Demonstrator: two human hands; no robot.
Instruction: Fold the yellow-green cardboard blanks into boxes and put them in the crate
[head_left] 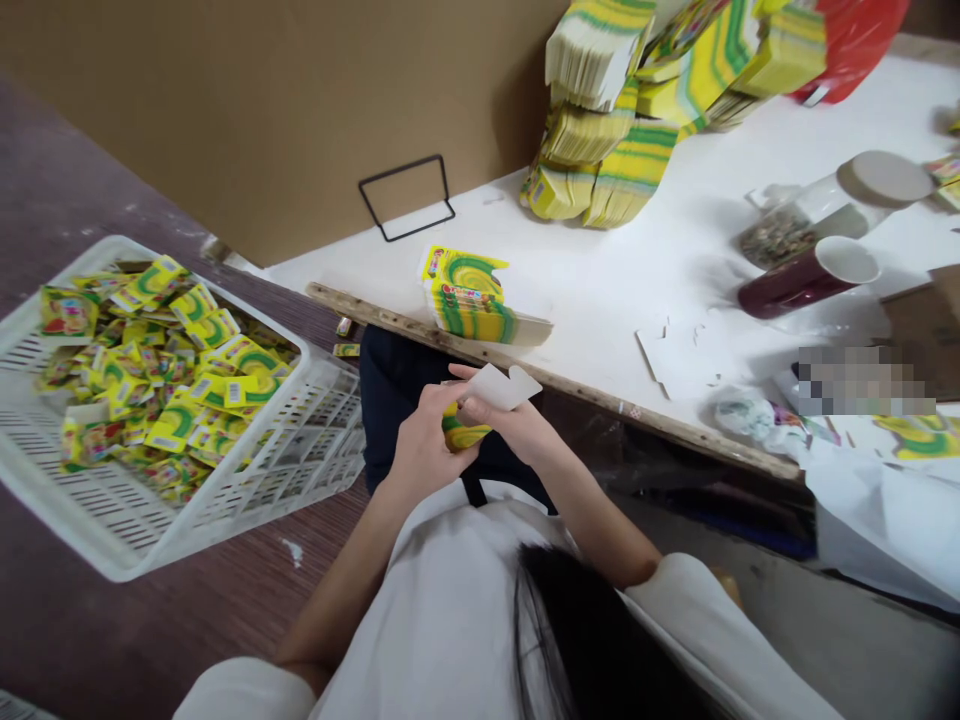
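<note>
Left hand [431, 432] and right hand [514, 425] are together, both closed around one small paperboard carton [465, 436], held over the lap just in front of the near edge of the worktop [592, 290]. Most of the carton is hidden by the fingers. What shows of its printed side, low between the hands, is bright yellow with a touch of green. Above the fingers stands its plain white inner face, a flap [504, 388] that spreads over the right hand, with a rounded notch cut into its upper edge. Whether anything is inside the carton cannot be told.

Just beyond the hands, a stack of flat carton blanks [469, 295] lies at the worktop's edge, its top piece yellow with curved green bands, red and white lettering and a white section at the right. More bundled blanks [634, 160] in the same yellow and green are piled farther back, beside a large brown cardboard panel [300, 110].

To the left, well apart from the hands, a white slatted plastic basket [300, 450] holds a loose heap of yellow-and-green cartons [180, 370], tumbled at all angles, several showing barcodes.
</note>
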